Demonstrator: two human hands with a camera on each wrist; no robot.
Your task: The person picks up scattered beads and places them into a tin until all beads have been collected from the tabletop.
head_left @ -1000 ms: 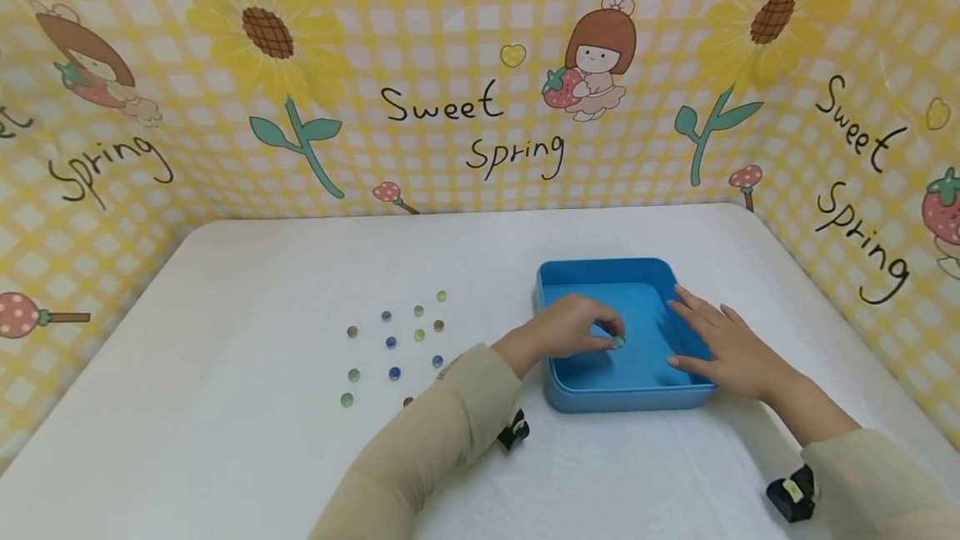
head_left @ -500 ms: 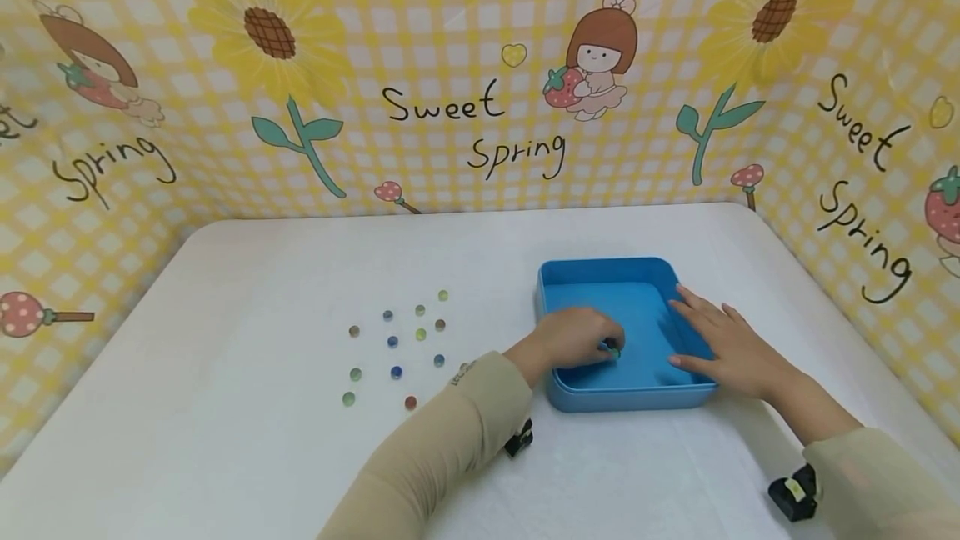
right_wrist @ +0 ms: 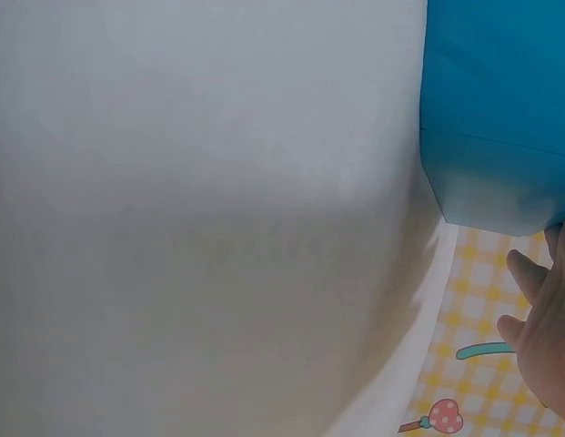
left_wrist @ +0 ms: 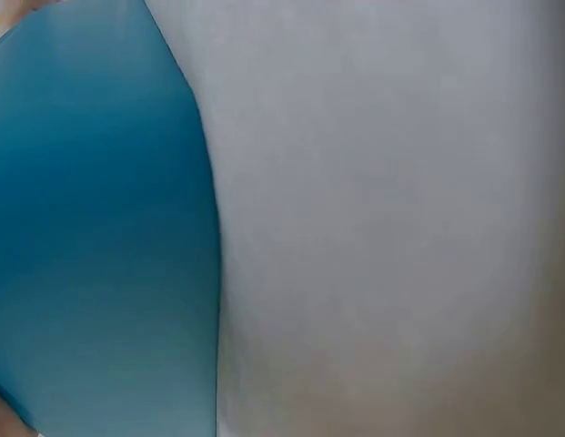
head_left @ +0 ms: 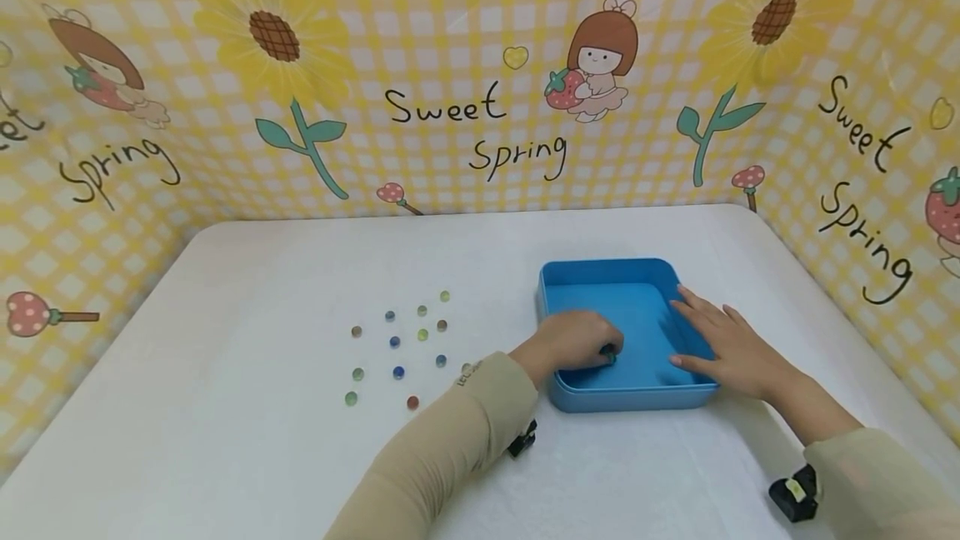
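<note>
My left hand (head_left: pixel 576 338) reaches down inside the blue tray (head_left: pixel 633 400), close over its floor. Thumb and fingers pinch a small green marble (head_left: pixel 610 357), partly covered by the fingertips. At the tray's right side, my right hand (head_left: pixel 726 352) lies with fingers spread, touching the wall and rim. In the right wrist view the same right hand (right_wrist: pixel 548 337) shows at the edge beside the tray's outer wall (right_wrist: pixel 500 182). The left wrist view is mostly the tray's side (left_wrist: pixel 109 228), with only a sliver of hand at the lower left.
Several glass marbles lie scattered on the white table left of the tray, among them a dark blue marble (head_left: pixel 398 372), a red-brown marble (head_left: pixel 412 402) and a yellow-green marble (head_left: pixel 445 296). A yellow checked cloth (head_left: pixel 450 23) hangs around the back and sides.
My left hand has lowered into the tray and drawn slightly toward its near side, still pinching the green marble. The right hand has stayed on the tray's right side.
</note>
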